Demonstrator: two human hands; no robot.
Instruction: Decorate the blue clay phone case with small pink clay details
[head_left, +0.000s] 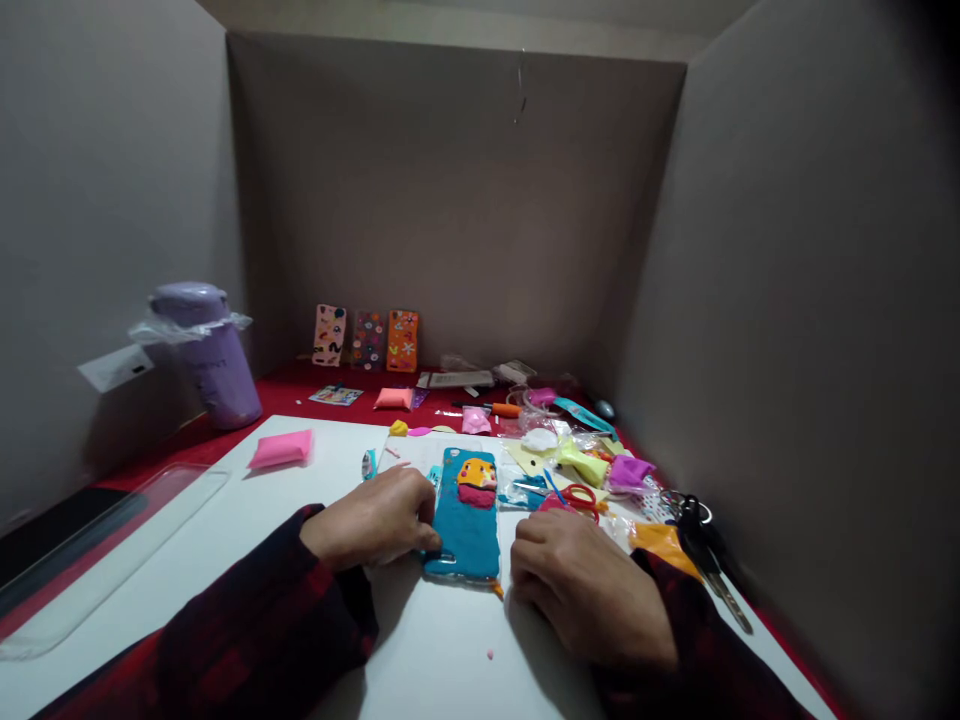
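Note:
A phone case covered in teal clay lies flat on the white board. Near its top sits a yellow clay face with a dark pink clay piece under it. My left hand grips the case's left edge, thumb against the side and the other fingers curled, partly hidden. Just right of the case, my right hand rests on the board with its fingers curled inward; whatever they hold, if anything, is hidden. Red-handled scissors lie just beyond it.
Several clay packets, including a purple one, and keys lie at right. A pink packet, a clear tray and a purple bottle are at left. Decorated cases lean on the back wall.

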